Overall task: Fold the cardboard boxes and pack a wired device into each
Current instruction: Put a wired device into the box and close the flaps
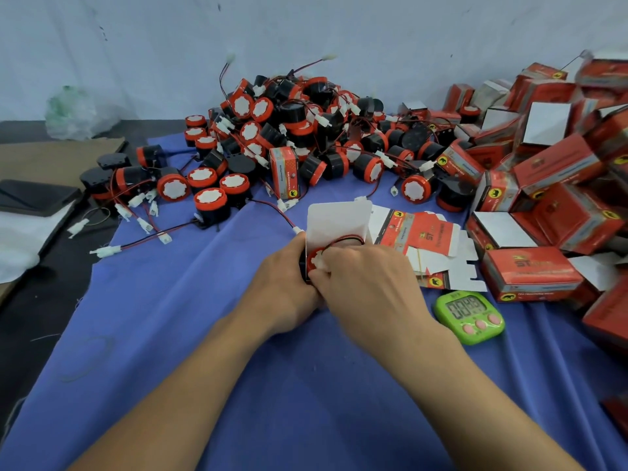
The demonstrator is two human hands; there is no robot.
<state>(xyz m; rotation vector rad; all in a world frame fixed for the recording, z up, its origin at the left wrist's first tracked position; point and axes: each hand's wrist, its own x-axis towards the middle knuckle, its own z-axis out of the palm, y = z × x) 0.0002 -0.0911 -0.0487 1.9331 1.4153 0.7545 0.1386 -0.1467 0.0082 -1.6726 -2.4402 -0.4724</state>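
Head view: box [336,217] sits near centre on the cloth [238,368], flap up. Left hand [283,283] grips its left wall. Right hand [368,283] curls over the device [313,260] in its mouth, wire [343,238] looped above. I'd judge the card thin and crushable, so hold it by the corners; the device looks rigid and light.

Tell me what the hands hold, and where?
Left hand grips the box at its lower left side; right hand pinches the device at its red-and-white end.

Only a sliver of the round red-and-black wired device [313,257] shows between the left hand [280,280] and right hand [368,277], which hide the white-lined cardboard box's [336,219] lower half. The green plastic timer's [470,316] digits blur. The heap of red printed boxes [550,164] is cut off at the right edge.
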